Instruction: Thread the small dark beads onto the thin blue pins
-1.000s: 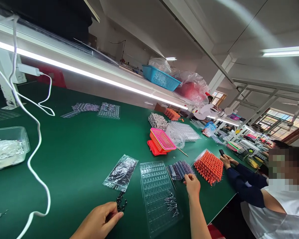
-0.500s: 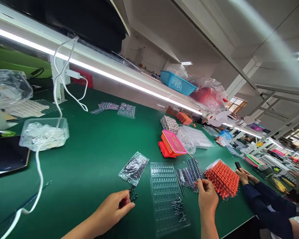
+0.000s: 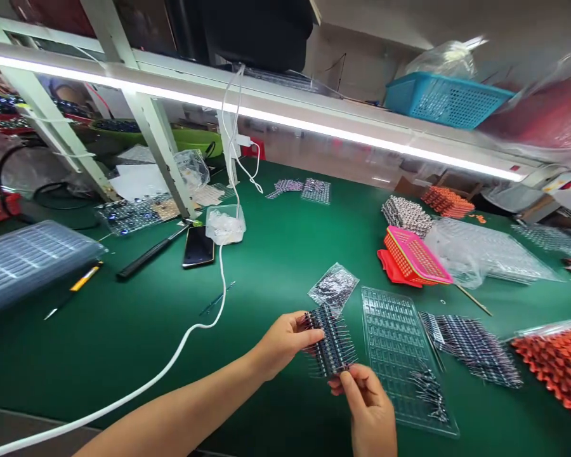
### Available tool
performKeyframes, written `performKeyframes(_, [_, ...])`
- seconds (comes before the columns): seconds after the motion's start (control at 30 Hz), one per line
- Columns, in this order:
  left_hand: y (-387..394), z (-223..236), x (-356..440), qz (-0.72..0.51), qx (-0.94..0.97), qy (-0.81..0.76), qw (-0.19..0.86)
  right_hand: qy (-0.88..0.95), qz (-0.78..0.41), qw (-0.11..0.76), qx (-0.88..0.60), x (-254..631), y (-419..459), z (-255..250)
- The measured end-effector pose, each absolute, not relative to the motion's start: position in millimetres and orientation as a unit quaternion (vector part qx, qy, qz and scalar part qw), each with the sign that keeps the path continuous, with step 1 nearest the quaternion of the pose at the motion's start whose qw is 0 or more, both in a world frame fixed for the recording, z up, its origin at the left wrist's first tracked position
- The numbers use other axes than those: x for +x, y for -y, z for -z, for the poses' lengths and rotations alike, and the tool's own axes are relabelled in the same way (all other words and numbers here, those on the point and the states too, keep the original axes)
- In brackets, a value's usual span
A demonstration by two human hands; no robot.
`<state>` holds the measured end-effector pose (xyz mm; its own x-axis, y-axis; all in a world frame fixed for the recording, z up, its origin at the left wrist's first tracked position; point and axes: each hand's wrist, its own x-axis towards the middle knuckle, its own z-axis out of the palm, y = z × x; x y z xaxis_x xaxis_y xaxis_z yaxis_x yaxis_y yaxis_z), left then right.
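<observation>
A dark panel of small rows with thin wire ends is held up between my two hands. My left hand grips its left side, thumb on top. At the lower end, my right hand pinches it between thumb and fingers. Just behind it lies a clear plastic bag of small dark pieces. To the right is a clear moulded tray, with a bunch of dark wire-ended pieces on its near part. Further right, similar wire-ended panels lie in an overlapping pile.
A pink and orange basket stands behind the tray. Orange pieces are stacked at right. On the left are a white cable, a phone, a clear tub and a craft knife.
My view has swung left. My right hand has brought a wire-ended panel from the pile over to my left hand, which now grips it too. The dark beads at my left fingers no longer show.
</observation>
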<state>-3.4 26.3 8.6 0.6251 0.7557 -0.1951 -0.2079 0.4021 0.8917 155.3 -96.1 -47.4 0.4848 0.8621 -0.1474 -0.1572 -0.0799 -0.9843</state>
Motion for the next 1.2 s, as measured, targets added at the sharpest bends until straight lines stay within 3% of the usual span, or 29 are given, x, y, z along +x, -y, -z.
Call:
performKeyframes(0.37, [-12.7,-23.8,0.8,-0.179,0.622,-0.294,0.703,0.432,-0.377,0.504,-0.646,165.9,75.0,-6.9])
performKeyframes(0.53, [-18.0,-17.8,0.6,-0.197,0.610,-0.287,0.711,0.441,-0.342,0.504,-0.659,161.7,65.6,-0.4])
performKeyframes(0.8, [-19.4,0.2,-2.3,-0.232,0.623,-0.317,0.676,0.442,-0.368,0.502,-0.645,156.5,58.8,11.4])
performKeyframes(1.2, [-16.5,4.3,-1.8,-0.233,0.595,-0.313,0.703,0.439,-0.409,0.503,-0.622,161.2,62.7,23.0])
